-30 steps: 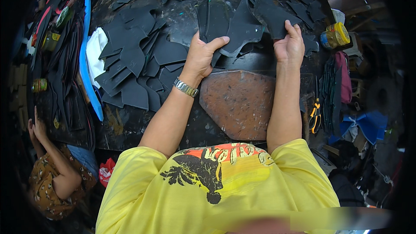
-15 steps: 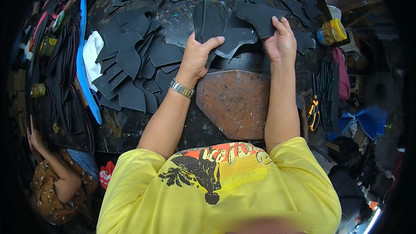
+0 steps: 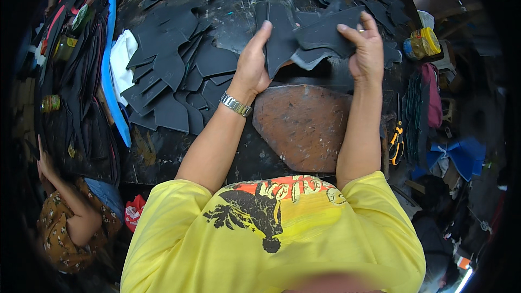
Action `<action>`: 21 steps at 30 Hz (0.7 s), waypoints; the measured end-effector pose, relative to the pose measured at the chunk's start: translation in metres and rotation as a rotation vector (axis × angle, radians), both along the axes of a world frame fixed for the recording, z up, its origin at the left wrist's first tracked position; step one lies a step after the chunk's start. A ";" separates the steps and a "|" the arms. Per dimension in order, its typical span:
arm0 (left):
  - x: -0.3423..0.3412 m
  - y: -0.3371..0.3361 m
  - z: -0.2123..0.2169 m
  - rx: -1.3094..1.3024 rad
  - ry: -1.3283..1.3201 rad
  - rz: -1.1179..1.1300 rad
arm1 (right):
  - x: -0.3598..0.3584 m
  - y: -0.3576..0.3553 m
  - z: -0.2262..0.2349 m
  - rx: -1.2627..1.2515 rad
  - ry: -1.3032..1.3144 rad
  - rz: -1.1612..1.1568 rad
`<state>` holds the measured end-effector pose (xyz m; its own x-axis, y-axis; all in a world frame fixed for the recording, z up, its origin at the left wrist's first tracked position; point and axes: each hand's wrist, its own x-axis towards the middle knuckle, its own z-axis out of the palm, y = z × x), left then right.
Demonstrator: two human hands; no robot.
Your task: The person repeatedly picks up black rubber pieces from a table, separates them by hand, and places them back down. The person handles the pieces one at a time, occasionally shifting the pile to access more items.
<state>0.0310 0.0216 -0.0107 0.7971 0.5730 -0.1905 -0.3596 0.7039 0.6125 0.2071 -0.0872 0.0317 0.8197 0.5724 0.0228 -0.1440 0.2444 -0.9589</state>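
Where the right fingers pinch, the dark piece extends leftward.

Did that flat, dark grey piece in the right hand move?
Yes: the piece in the right hand moved left and closer to the brown angular board.
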 end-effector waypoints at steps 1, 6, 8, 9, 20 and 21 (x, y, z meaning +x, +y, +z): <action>0.002 0.001 -0.001 -0.044 -0.071 0.006 | 0.002 -0.005 0.007 0.063 -0.028 0.072; 0.003 0.003 -0.003 -0.122 -0.098 0.015 | -0.015 -0.027 0.037 0.001 -0.114 0.234; 0.001 0.003 -0.002 -0.085 -0.104 0.050 | -0.034 -0.039 0.041 -0.190 -0.339 0.344; 0.001 0.002 -0.002 -0.088 -0.094 0.075 | -0.046 -0.047 0.041 -0.226 -0.341 0.378; 0.000 -0.006 0.002 0.051 -0.082 -0.124 | -0.083 -0.084 0.025 -0.644 -0.750 0.055; 0.000 -0.008 0.002 0.089 -0.062 -0.148 | -0.077 -0.077 0.022 -0.542 -0.607 0.039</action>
<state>0.0314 0.0139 -0.0085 0.8826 0.4610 -0.0923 -0.2952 0.6961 0.6545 0.1298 -0.1646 0.0533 0.7324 0.6596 0.1686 0.4403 -0.2701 -0.8563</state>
